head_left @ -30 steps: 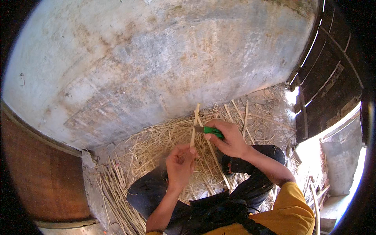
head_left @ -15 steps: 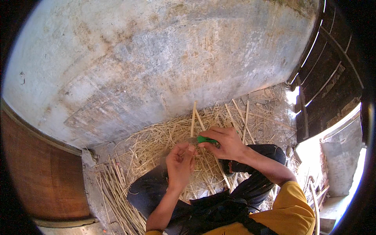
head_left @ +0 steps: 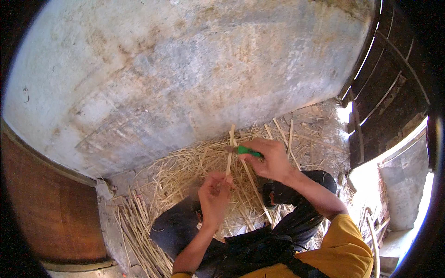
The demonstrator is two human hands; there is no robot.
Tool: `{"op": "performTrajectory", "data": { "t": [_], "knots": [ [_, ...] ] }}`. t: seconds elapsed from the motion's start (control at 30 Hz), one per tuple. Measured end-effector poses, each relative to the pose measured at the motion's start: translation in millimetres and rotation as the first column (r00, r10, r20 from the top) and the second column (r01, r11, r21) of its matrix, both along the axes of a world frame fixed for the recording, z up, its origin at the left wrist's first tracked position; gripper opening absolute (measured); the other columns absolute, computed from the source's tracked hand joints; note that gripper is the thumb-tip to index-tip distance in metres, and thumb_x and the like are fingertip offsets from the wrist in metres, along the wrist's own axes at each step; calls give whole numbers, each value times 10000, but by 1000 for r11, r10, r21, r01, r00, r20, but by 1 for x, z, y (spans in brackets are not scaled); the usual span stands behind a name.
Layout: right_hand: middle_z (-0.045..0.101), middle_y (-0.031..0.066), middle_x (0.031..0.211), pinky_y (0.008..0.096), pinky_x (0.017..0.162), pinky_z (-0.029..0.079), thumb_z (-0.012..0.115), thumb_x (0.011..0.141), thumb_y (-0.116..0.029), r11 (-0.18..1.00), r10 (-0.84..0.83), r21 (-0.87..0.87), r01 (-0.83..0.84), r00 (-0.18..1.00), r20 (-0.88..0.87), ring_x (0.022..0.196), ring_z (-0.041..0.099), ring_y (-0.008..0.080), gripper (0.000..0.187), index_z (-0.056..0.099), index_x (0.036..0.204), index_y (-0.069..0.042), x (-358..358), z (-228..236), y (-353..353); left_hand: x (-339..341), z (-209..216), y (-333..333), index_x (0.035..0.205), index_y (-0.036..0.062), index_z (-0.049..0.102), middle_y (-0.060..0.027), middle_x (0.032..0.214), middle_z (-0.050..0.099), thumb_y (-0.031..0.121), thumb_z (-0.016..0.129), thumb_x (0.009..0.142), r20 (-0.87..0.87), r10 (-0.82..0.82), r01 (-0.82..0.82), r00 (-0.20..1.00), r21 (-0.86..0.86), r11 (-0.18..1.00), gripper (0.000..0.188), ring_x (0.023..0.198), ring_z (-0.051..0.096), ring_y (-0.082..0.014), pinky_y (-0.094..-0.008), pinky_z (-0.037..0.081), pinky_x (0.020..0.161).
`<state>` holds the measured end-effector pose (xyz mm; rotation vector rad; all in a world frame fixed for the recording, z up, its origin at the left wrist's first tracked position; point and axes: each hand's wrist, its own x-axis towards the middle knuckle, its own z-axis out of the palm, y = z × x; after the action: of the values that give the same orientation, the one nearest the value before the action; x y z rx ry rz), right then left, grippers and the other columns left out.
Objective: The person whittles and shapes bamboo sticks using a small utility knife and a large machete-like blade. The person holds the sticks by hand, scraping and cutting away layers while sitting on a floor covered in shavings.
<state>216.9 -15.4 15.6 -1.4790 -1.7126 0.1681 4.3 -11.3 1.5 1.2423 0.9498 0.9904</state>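
Observation:
Between its thumb and fingers my left hand (head_left: 215,197) pinches the lower end of a thin, pale strip of split wood or bamboo (head_left: 229,160), which points up toward the wall. My right hand (head_left: 271,157) is closed around the green handle of a small knife (head_left: 250,151). Its short blade reaches left and lies across the strip, partway up. Whether the edge bites into the strip is too small to tell. Both hands are above my bent knees, over a heap of shavings (head_left: 181,167).
A stained grey wall (head_left: 194,83) rises in front. Long pale sticks (head_left: 143,231) lie bundled at the left, beside a brown wooden panel (head_left: 51,204). Other strips (head_left: 252,185) lean over the shavings by my right leg. Dark boards (head_left: 389,92) stand at the right.
The knife in my right hand has moved up along the strip, away from my left hand. More of the strip shows between the two hands. My left hand has barely shifted.

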Motion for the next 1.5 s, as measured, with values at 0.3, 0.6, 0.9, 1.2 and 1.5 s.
{"op": "performTrajectory", "data": {
  "t": [0.3, 0.6, 0.9, 1.2, 1.5],
  "knots": [
    [675, 81, 806, 307, 583, 438, 701, 964, -287, 954, -297, -20, 298, 943, -153, 643, 567, 153, 278, 734, 1055, -27, 59, 23, 32, -1, -8, -13, 1103, 3, 648, -12, 870, 687, 161, 695, 995, -70, -108, 120, 992, 214, 969, 197, 771, 637, -78, -252, 527, 684],
    [543, -63, 754, 237, 576, 382, 639, 1013, -315, 970, -95, -233, -67, 779, -620, 624, 465, 47, 311, 715, 1142, -43, 57, 28, 13, -6, 4, 7, 1086, 13, 677, -101, 891, 739, 105, 702, 957, -463, -42, 170, 885, 238, 956, 160, 772, 687, -156, -315, 524, 675],
    [778, 57, 959, 282, 831, 521, 798, 901, -165, 821, 125, -457, -341, 889, -440, 896, 662, 80, 235, 781, 1102, -44, 32, 19, 7, -17, 10, 23, 1094, 153, 732, -44, 1186, 696, 39, 752, 835, -611, 393, 214, 688, 687, 694, 283, 1244, 591, -287, -567, 215, 1173],
    [697, -38, 823, 208, 585, 413, 787, 913, -183, 702, 48, -482, -524, 710, -703, 667, 553, 26, 249, 766, 1106, -26, 6, -11, 3, -12, 26, 25, 1234, 105, 640, -91, 1347, 582, 26, 781, 831, -333, 584, -89, 740, 813, 575, 435, 1281, 542, -315, -510, 280, 1170],
    [687, -31, 821, 216, 616, 431, 775, 921, -166, 837, 95, -268, -478, 608, -788, 696, 558, 28, 250, 744, 1124, -23, -27, -19, 4, -8, -16, 33, 1173, 26, 641, -69, 1091, 638, 86, 694, 963, -96, -4, 27, 995, 247, 969, 225, 1001, 612, -150, -337, 511, 899]
  ]
}}
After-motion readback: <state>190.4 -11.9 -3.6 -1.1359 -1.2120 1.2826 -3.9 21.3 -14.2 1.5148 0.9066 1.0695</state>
